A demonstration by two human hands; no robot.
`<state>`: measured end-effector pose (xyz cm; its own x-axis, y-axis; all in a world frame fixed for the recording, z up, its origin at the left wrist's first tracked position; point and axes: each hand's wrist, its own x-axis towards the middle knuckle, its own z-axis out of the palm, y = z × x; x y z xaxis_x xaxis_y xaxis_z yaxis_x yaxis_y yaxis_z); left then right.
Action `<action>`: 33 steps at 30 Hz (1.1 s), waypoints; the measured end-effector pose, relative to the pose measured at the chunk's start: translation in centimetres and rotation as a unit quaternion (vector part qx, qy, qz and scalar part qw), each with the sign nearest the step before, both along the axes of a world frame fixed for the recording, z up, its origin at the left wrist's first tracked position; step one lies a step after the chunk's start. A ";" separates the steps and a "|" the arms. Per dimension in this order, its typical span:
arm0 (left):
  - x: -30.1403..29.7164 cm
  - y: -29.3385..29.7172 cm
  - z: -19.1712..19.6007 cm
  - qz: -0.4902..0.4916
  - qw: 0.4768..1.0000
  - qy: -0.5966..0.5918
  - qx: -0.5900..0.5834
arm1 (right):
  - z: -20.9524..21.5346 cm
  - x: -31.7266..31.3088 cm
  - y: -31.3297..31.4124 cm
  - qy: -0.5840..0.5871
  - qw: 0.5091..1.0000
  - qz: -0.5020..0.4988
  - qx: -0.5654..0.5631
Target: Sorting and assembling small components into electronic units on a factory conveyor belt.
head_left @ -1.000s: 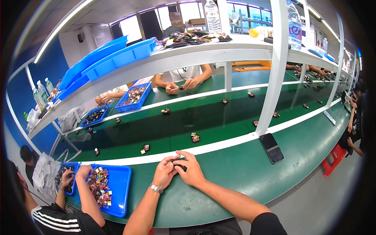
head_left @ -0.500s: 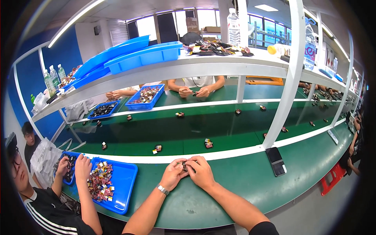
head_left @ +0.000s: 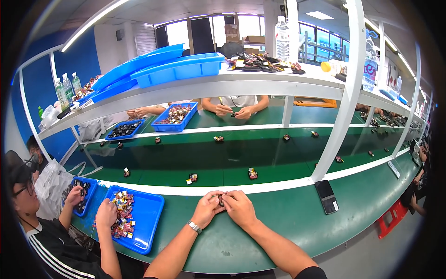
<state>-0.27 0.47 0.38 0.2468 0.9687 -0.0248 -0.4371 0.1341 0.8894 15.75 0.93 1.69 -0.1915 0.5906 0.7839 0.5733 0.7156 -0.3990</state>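
Note:
Above the green bench, both my hands meet around a small dark electronic part [head_left: 221, 198], mostly covered by my fingers. My left hand [head_left: 207, 210], with a metal watch at the wrist, is closed around the part from the left. From the other side my right hand [head_left: 240, 208] pinches it with thumb and fingertips. Fine details of the part are too small to make out. Beyond my hands, similar small parts with white and yellow labels, such as one part [head_left: 252, 173] and another part [head_left: 192, 178], lie on the dark green belt [head_left: 223, 160].
To my left, a blue tray [head_left: 151, 228] holds many small parts; a co-worker's hand [head_left: 107, 213] reaches into it. A smaller blue tray [head_left: 93, 188] of black pieces is beside it. A black phone [head_left: 327, 196] lies at right. A white post [head_left: 341, 107] supports the shelf overhead.
The view has shifted slightly. The co-worker at left has lowered a hand to the parts in the blue tray. My hands stay together on the part, fingers slightly shifted.

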 end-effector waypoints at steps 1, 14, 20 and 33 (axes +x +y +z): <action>0.0 0.0 0.0 0.001 1.000 0.004 0.000 | 0.0 0.0 -0.1 -0.007 1.000 -0.008 -0.002; 1.1 -0.2 -0.1 0.094 0.989 0.103 0.042 | -0.4 0.0 -0.1 0.178 0.961 0.069 -0.198; 0.8 0.0 -1.5 0.126 0.980 0.131 0.080 | -0.6 -0.6 0.0 0.196 0.951 0.075 -0.226; 0.6 0.1 -0.7 0.060 0.989 0.111 0.074 | -0.5 -0.2 0.3 0.192 0.964 0.076 -0.168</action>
